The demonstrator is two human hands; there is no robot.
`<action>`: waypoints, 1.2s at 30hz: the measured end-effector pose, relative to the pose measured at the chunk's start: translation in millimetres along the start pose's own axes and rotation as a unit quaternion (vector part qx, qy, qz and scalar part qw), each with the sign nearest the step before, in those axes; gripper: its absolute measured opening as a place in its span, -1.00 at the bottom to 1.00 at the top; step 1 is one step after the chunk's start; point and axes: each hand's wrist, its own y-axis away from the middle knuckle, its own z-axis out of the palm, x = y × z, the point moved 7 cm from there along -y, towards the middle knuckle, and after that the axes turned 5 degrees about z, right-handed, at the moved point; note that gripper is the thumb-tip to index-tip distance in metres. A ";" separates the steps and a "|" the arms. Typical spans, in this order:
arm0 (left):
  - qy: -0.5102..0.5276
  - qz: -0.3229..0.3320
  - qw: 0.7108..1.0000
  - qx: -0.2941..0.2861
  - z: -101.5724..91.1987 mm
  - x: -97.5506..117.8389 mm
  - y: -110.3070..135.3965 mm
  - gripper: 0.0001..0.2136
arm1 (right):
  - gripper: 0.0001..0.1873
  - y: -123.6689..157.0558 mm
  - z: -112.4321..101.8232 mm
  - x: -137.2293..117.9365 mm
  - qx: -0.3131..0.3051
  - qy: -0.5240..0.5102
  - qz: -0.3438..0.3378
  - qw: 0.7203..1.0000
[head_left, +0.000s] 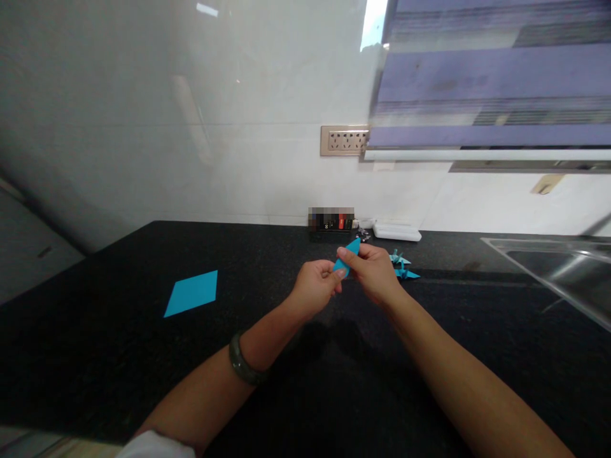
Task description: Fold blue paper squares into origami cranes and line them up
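Observation:
A small piece of folded blue paper [354, 247], narrow and pointed at its upper end, is held above the dark countertop between both hands. My left hand [316, 286] pinches its lower end between thumb and fingers. Higher up, my right hand [375, 270] grips it with the thumb lying across its face. Part of the paper is hidden behind the fingers. Just beyond the right hand lie two folded paper cranes, a blue one [407, 274] and a paler one [399, 258]. A flat blue sheet of paper [192, 293] rests on the counter to the left.
Against the wall stand a dark box [331, 221] and a white power strip [397, 232], with a small dark cluster [363, 235] near them. A metal sink [568, 270] is set into the black countertop [119, 356] at right. Wall sockets [344, 140] sit beside a purple blind [491, 76].

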 end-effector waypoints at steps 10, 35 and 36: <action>-0.038 0.016 0.999 -0.018 -0.7 2.0 0.0 -0.77 | -0.67 -0.4 -10.5 -1.3 0.074 0.032 -0.026 0.996; 0.037 0.003 0.999 -0.036 3.0 8.0 1.9 -0.83 | -0.70 3.2 -2.3 -9.0 0.023 0.007 -0.015 1.000; 0.032 0.001 0.999 -0.033 2.6 7.2 2.1 -0.82 | -0.69 2.8 -3.5 -8.6 0.027 0.004 -0.014 1.000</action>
